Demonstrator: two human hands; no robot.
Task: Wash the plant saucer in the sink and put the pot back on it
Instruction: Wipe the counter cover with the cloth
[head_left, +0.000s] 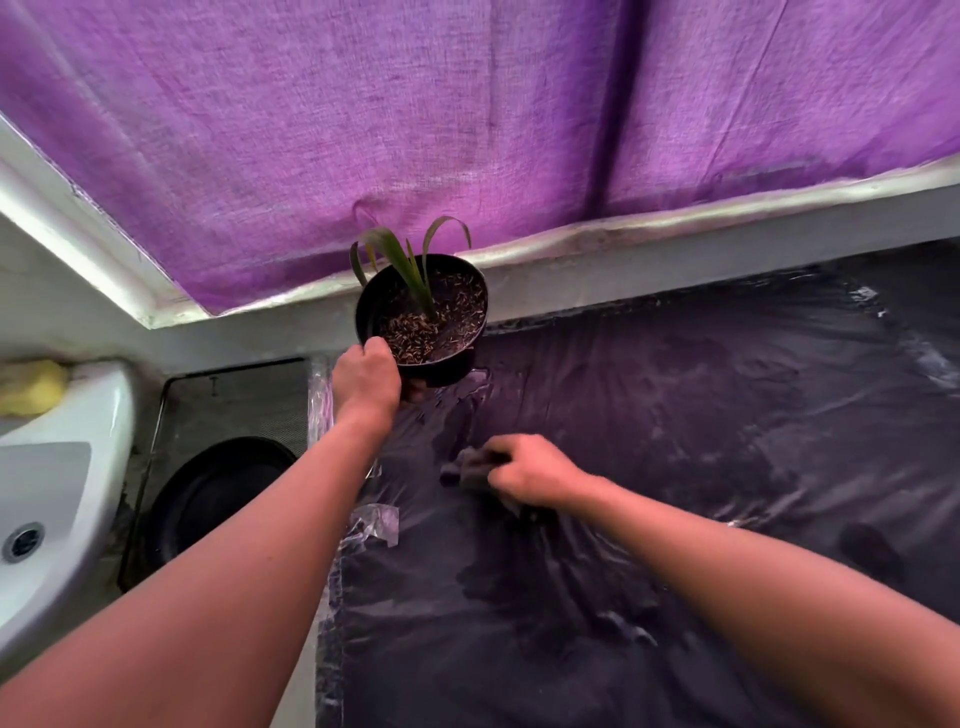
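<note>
Left hand gripping pot rim, right hand clutching cloth

Purple woven curtain fills the far half, w/ a dark vertical fold right of centre; daylight glows thru it and tints everything violet. Below it a grey-white sill runs left to right, lit along its top edge; a white frame piece angles down at far left. Desk on the right is wrapped in dark crinkled plastic sheet w/ glossy highlights; a loose clear scrap lies at its left edge. Between desk and left side, a grey mesh panel in a dark frame. Yellow sponge-like lump at far left, blurred.
</note>
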